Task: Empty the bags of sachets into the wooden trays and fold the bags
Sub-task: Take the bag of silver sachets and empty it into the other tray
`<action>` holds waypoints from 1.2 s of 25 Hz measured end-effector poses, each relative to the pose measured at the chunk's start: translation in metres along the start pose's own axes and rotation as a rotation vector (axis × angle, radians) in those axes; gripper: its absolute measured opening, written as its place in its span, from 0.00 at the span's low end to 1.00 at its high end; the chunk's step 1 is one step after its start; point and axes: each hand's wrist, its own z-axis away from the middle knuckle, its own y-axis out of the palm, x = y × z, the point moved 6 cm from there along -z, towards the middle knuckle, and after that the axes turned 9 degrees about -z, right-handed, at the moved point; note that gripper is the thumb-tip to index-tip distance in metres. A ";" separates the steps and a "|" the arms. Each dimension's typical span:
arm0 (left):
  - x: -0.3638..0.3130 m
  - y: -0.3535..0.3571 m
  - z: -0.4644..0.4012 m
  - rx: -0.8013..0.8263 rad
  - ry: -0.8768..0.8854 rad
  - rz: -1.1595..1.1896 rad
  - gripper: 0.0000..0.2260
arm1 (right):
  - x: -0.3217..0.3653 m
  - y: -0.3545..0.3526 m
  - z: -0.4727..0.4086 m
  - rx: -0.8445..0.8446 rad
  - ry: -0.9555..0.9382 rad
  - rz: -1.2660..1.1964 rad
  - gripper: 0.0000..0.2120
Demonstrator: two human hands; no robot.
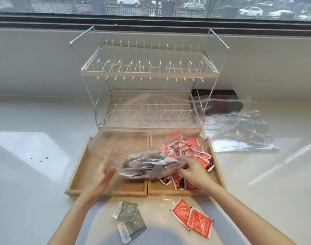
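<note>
We judge task about half done: red sachets (186, 152) fill right tray (220, 174); emptied bag (239, 135) lies unfolded on desk (36, 174). Our right hand (193, 171) grips bag of grey sachets (147, 165) over trays; left hand (105, 172) open, blurred. Left tray (80, 167) bare; strays on desk.

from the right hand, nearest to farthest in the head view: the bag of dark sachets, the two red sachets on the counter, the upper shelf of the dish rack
1. Bag of dark sachets: touching the right hand, just to its left over the trays.
2. Two red sachets: loose on the counter, nearer the person than the trays.
3. Upper shelf of the dish rack: far back by the window.
</note>
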 end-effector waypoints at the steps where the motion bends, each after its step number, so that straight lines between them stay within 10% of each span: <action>1: 0.008 0.004 0.000 0.042 -0.079 -0.043 0.49 | -0.001 -0.001 -0.003 0.000 0.023 -0.004 0.17; 14: 0.008 0.004 -0.036 -0.122 -0.080 -0.202 0.06 | 0.012 -0.010 -0.011 -0.067 0.062 -0.024 0.05; 23: 0.015 -0.032 -0.004 -0.068 -0.143 0.236 0.40 | 0.025 0.012 -0.005 -0.034 0.173 -0.209 0.20; 30: 0.060 -0.028 0.025 0.031 -0.279 0.299 0.47 | 0.026 0.053 -0.012 0.080 0.384 -0.248 0.25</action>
